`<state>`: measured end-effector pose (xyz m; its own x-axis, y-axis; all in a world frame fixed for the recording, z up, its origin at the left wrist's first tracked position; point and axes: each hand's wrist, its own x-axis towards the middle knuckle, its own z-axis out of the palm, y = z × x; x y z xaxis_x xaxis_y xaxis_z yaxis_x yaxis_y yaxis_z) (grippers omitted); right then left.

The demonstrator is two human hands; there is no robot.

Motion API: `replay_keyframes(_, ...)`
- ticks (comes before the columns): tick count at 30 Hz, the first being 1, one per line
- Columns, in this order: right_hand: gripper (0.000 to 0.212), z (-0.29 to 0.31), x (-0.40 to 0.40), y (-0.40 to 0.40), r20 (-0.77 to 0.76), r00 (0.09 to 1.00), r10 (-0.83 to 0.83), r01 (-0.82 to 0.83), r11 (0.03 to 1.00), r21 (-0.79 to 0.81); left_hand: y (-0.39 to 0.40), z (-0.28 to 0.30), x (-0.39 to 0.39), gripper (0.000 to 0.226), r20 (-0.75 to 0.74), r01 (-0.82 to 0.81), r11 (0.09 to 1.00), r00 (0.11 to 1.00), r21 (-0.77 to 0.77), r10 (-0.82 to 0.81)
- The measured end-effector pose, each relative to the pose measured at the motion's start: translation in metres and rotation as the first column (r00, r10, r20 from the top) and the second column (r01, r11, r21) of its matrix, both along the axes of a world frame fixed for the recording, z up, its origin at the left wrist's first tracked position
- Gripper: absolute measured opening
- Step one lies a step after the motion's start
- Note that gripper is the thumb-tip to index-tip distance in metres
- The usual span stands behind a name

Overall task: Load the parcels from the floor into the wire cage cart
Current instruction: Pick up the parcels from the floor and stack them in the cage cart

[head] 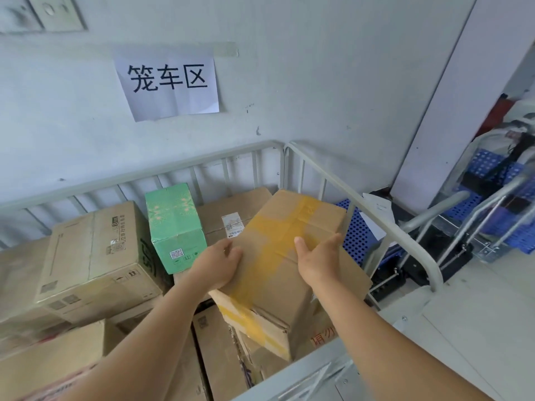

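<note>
A brown cardboard parcel (278,235) with yellow tape lies tilted on top of other boxes inside the wire cage cart (315,166). My left hand (215,266) grips its left edge, fingers curled round the side. My right hand (317,259) rests flat on its top, fingers straight and spread. The parcel's far end leans toward the cart's right rail. Under it lie more cardboard boxes.
In the cart sit a green box (173,224), a large brown carton (95,253) at left and several other cartons. A paper sign (168,82) hangs on the wall behind. Blue perforated platform trolleys (492,180) stand at right, beyond the rail.
</note>
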<state>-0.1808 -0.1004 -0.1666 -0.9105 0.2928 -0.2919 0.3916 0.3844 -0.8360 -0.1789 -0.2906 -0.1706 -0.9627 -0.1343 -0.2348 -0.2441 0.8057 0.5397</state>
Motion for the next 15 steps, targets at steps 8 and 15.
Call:
replay_keyframes(8, 0.104, 0.003, -0.002, -0.029, 0.030, 0.991, 0.132, -0.131, 0.991, -0.026, -0.024, 0.002, -0.002, 0.050, -0.020, -0.066, 0.979, 0.997, 0.195, 0.071)
replay_keyframes(15, 0.080, 0.015, -0.083, -0.039, 0.006, 0.982, 0.187, -0.185, 0.977, -0.110, -0.030, 0.016, -0.045, 0.055, -0.086, -0.214, 0.922, 0.963, 0.324, 0.254)
